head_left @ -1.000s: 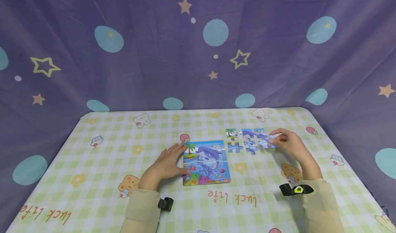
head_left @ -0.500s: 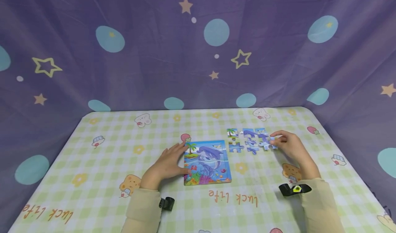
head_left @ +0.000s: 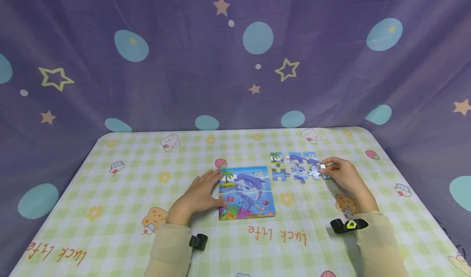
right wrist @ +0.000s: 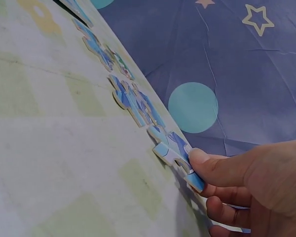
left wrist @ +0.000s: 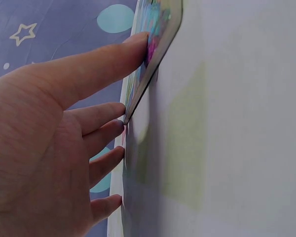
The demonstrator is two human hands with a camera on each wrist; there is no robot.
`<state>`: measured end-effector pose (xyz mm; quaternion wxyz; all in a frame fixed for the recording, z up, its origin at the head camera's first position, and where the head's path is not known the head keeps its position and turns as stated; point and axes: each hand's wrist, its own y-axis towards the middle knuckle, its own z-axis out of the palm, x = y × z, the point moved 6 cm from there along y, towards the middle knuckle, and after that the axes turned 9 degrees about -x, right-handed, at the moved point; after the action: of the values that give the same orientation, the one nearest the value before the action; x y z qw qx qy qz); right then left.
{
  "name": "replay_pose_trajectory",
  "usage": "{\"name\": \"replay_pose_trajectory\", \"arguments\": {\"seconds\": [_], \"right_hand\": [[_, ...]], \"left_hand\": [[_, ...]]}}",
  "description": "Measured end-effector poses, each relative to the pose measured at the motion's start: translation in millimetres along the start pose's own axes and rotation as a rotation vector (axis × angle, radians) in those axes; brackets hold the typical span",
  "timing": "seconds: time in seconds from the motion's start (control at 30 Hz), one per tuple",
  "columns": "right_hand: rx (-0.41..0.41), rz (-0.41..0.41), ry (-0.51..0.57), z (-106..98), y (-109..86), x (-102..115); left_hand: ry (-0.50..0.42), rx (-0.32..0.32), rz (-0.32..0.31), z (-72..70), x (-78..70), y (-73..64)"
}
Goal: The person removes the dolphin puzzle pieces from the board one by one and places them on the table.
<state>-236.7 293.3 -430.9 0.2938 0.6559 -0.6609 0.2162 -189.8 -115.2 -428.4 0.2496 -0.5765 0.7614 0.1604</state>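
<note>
My left hand (head_left: 196,195) lies along the left side of a square dolphin picture puzzle board (head_left: 247,193), its fingers extended. In the left wrist view the thumb (left wrist: 103,64) presses on the board's face, and the other fingertips are at its edge and the tablecloth. Right of the board, my right hand (head_left: 344,172) pinches a light-blue jigsaw piece (right wrist: 165,152) between thumb and fingers. That piece sits against the right end of a group of loose jigsaw pieces (head_left: 299,168), which show dolphin and palm-tree parts. Its far end is hidden by the fingers.
A green-and-white checked tablecloth (head_left: 121,203) with printed cartoons covers the table. Behind it hangs a purple curtain (head_left: 176,84) with stars and blue dots. Each wrist wears a black strap (head_left: 198,242).
My right hand has shifted very slightly, and the piece in its fingers has turned so that it catches white light. The left hand and the board stay where they were.
</note>
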Motion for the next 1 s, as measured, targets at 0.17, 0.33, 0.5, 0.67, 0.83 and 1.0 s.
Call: {"name": "replay_pose_trajectory", "arguments": {"seconds": [0.17, 0.33, 0.5, 0.67, 0.83, 1.0], "right_hand": [[-0.001, 0.017, -0.029, 0.9, -1.9, -3.9], [-0.008, 0.034, -0.034, 1.8, -2.4, -7.6], [-0.011, 0.029, -0.024, 2.3, -1.8, -7.9], [-0.044, 0.003, -0.032, -1.4, -1.9, -5.1], [-0.095, -0.018, -0.041, -6.4, -1.9, -1.1], [-0.074, -0.024, -0.007, -6.8, -1.4, 5.0]], "left_hand": [[0.003, 0.004, 0.002, 1.9, -1.3, -0.1], [-0.002, 0.006, -0.001, 2.1, -2.4, -0.7], [0.001, 0.008, 0.004, 2.0, -2.0, -0.4], [0.0, 0.005, 0.01, 0.4, -1.8, 0.3], [-0.002, 0.009, 0.007, -0.3, -1.7, -0.5], [-0.001, 0.016, 0.0, -0.6, -0.8, -0.4]]}}
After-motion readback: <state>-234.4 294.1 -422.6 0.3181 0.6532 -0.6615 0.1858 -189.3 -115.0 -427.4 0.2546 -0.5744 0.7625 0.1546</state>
